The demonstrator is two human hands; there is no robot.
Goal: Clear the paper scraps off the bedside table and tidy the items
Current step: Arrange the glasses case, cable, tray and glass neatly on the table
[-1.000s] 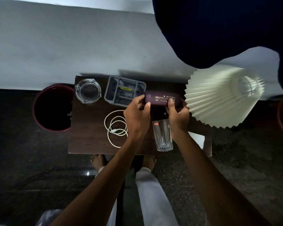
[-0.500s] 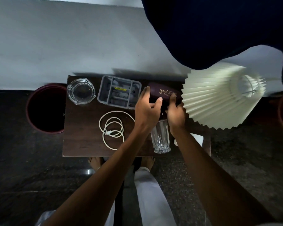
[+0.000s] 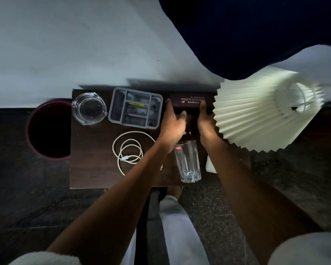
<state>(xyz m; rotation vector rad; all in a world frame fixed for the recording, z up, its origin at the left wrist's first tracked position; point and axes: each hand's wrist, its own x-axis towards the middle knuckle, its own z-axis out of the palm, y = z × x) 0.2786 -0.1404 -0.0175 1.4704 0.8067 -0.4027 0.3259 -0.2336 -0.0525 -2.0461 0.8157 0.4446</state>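
Note:
A maroon glasses case (image 3: 189,101) with gold lettering lies flat at the back edge of the dark wooden bedside table (image 3: 92,150). My left hand (image 3: 172,127) grips its left end, thumb at the front edge. My right hand (image 3: 206,123) holds the right end, one finger on top. A tiny white paper scrap (image 3: 190,133) lies between my hands. A larger white paper (image 3: 210,165) shows at the table's front right, partly hidden by my right forearm.
A glass ashtray (image 3: 89,108) and a grey divided organiser (image 3: 114,104) stand along the back. A coiled white cable (image 3: 130,150) lies mid-table, and a clear tumbler (image 3: 188,161) stands near the front edge. The pleated lampshade (image 3: 256,115) overhangs the right side. A dark red bin (image 3: 48,131) stands left.
Both hands have carried the glasses case away from me and set it flat against the table's back edge, next to the lampshade. The other items have not moved.

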